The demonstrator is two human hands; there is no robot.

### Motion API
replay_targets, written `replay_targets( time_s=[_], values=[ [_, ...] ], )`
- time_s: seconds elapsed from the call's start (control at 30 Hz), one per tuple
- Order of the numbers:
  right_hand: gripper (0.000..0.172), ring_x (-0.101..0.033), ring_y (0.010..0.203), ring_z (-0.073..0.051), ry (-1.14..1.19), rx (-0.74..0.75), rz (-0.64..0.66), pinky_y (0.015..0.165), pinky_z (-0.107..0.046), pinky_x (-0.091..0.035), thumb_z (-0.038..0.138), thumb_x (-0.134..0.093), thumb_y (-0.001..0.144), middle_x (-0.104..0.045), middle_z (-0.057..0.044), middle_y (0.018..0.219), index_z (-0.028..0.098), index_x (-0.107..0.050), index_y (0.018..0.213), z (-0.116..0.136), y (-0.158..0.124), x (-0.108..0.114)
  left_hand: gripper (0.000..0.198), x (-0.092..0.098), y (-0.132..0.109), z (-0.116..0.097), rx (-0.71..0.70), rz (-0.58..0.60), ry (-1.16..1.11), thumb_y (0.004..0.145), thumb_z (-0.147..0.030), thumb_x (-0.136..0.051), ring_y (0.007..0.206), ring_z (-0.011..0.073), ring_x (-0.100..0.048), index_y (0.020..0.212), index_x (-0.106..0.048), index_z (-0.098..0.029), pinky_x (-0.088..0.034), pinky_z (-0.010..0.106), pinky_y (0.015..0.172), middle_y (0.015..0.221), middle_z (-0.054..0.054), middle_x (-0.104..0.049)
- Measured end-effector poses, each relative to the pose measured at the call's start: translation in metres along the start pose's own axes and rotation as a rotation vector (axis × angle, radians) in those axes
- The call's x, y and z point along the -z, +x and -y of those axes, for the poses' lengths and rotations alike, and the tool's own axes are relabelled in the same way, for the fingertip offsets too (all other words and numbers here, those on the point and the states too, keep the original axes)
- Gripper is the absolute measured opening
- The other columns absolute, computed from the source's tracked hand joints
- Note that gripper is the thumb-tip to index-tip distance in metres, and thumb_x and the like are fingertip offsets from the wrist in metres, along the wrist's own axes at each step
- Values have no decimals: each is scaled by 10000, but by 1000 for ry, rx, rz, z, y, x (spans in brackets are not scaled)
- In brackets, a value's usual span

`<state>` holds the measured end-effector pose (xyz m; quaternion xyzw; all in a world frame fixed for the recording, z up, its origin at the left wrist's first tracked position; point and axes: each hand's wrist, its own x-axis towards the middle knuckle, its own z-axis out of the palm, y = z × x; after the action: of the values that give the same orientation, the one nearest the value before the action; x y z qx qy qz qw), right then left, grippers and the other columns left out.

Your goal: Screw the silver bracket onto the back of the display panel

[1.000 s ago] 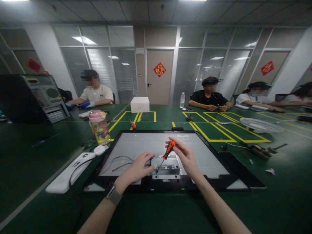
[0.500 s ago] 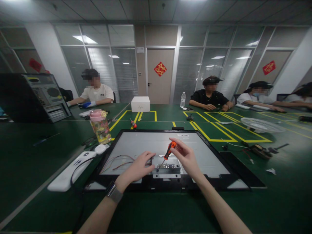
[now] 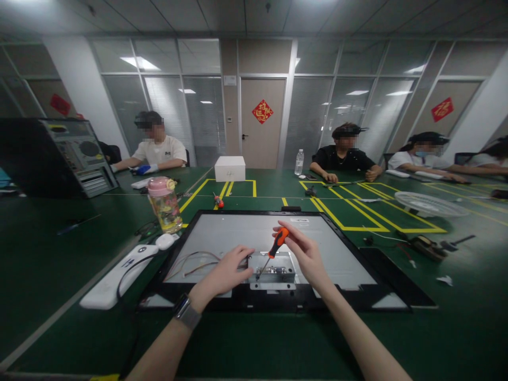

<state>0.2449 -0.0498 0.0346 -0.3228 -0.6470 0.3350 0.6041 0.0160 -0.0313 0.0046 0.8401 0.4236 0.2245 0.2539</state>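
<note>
A flat display panel (image 3: 222, 233) with a black frame lies back side up on the table in front of me. Near its front edge sits a silver metal bracket (image 3: 273, 260). My left hand (image 3: 228, 270) holds the bracket's left end, thumb and fingertips against it. In my right hand (image 3: 305, 254) is an orange-and-black screwdriver (image 3: 279, 242), gripped by its handle between thumb and fingers. It leans, its shaft running down left to the bracket's lower left part; the exact contact of the tip is too small to tell. Thin cables (image 3: 196, 270) lie left of the bracket.
Left of the panel are a white power bank-like device (image 3: 115, 280) with a black cable and a pink-lidded bottle (image 3: 164, 206). A computer case (image 3: 79, 159) stands far left, a white box (image 3: 230, 169) behind. Co-workers sit across the table (image 3: 238, 338).
My right fingers have shifted slightly on the screwdriver handle, its tip staying at the bracket. My left hand keeps its place. A co-worker across the table has moved a hand outward.
</note>
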Motion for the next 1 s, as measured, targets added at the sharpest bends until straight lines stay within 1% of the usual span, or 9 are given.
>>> replay_targets(
  time_s=[0.07,0.17,0.23,0.4,0.57,0.63,0.77,0.93,1.0],
  values=[
    [351,-666,932,-233,16,-2,4,899,-427,-517,380,-590,876,-695,-56,992,267,-629,1206,0,0,0,477,-1,0,1,-4,-2,4,841,-302,-522,1156,220,-513,1311,-504,-225,-370,325,1029,1265,67,-531],
    [318,-656,888,-212,-59,27,-28,836,-368,-540,363,-640,842,-676,-53,985,256,-669,1140,-1,0,-1,484,-1,0,1,0,1,14,842,-311,-522,1156,221,-511,1316,-500,-214,-370,322,1026,1264,75,-530],
    [308,-652,885,-209,-83,40,-28,821,-357,-543,364,-636,844,-671,-57,996,251,-676,1128,-1,0,0,486,-1,0,0,2,5,17,842,-310,-524,1148,222,-515,1315,-502,-202,-374,322,1022,1254,79,-534],
    [375,-664,970,-242,-4,11,25,898,-425,-526,380,-586,879,-703,-72,1023,250,-615,1229,0,0,-1,485,0,0,-1,-2,5,14,846,-305,-526,1134,220,-520,1317,-501,-193,-380,324,1015,1240,79,-534],
    [343,-663,852,-194,-78,35,-14,814,-341,-553,357,-645,832,-670,-54,1001,251,-663,1157,2,0,-2,475,0,-1,-1,-5,6,14,854,-321,-519,1139,224,-515,1315,-498,-207,-379,331,1016,1239,79,-533],
    [337,-658,882,-198,-61,40,-3,821,-341,-547,357,-624,847,-664,-55,1026,260,-658,1168,2,0,-2,474,1,-1,-1,-7,6,13,854,-317,-519,1146,224,-511,1315,-498,-209,-374,330,1020,1246,78,-531],
    [384,-641,999,-234,-15,20,57,885,-390,-524,372,-583,876,-667,-76,1105,270,-609,1245,2,-1,-2,476,2,-1,-2,4,8,5,849,-324,-526,1138,227,-515,1313,-504,-216,-379,332,1018,1251,75,-532],
    [375,-648,871,-192,-56,53,22,838,-348,-538,339,-645,836,-652,-51,1019,263,-643,1204,2,-1,-3,484,2,-1,-2,6,4,1,840,-324,-529,1144,225,-515,1312,-506,-219,-381,330,1021,1250,73,-533],
    [353,-648,901,-201,-55,48,21,851,-358,-532,350,-621,855,-656,-53,1028,265,-647,1197,2,-1,-2,483,2,-1,-2,7,5,3,842,-325,-525,1146,224,-515,1313,-504,-221,-381,327,1020,1251,73,-532]
  ],
)
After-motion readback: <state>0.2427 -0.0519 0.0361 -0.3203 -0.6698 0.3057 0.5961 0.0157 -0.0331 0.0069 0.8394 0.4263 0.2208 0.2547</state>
